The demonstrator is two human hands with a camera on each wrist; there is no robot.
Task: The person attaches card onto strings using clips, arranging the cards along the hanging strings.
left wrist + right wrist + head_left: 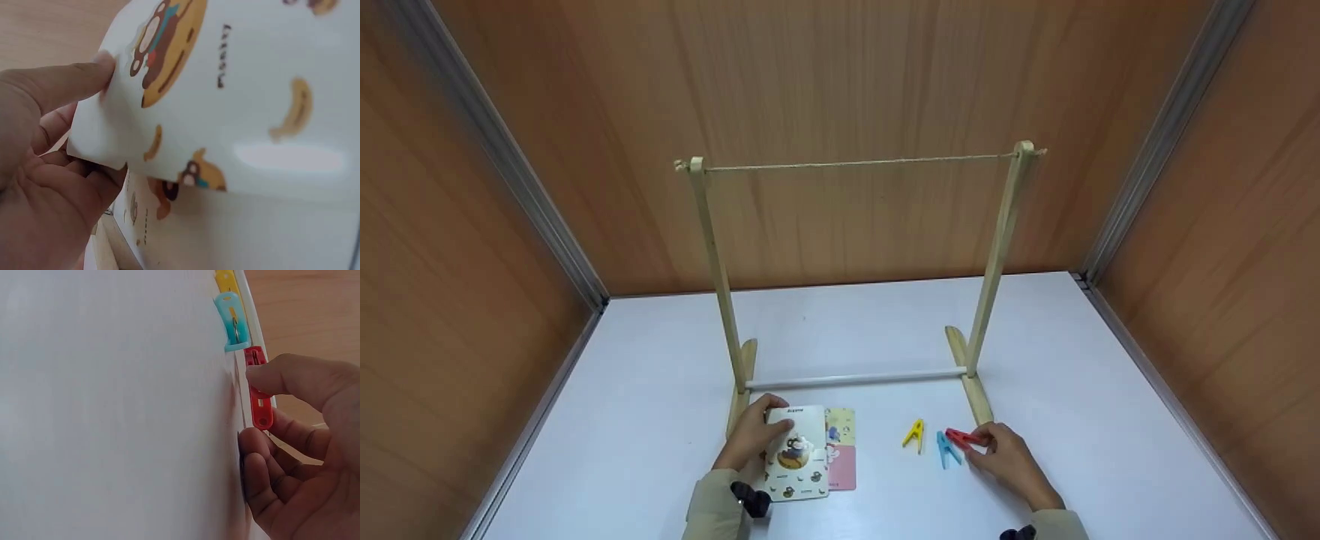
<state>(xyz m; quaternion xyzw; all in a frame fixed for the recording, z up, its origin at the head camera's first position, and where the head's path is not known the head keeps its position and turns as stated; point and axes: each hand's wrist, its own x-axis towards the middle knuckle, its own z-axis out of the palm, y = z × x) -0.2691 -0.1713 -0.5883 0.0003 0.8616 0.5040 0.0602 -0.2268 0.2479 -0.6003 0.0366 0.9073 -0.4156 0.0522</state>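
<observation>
My left hand (754, 433) holds a white booklet-like item (802, 476) with cartoon monkey and banana prints, thumb on its face in the left wrist view and fingers behind its edge. Partly under it lies a yellow and pink printed item (844, 465). On the right, my right hand (1011, 461) pinches a red clothespin (262, 410) between thumb and fingers. Just left of that one lies a light blue clothespin (947, 450). Farther left, a yellow clothespin (914, 435) rests on the white table.
Behind the hands stands a wooden frame with a left post (716, 270) and a right post (996, 262). A string (847, 163) spans their tops, and a white rod (855, 379) joins them low down. Wood-grain panels enclose the table (660, 375) at the back and sides.
</observation>
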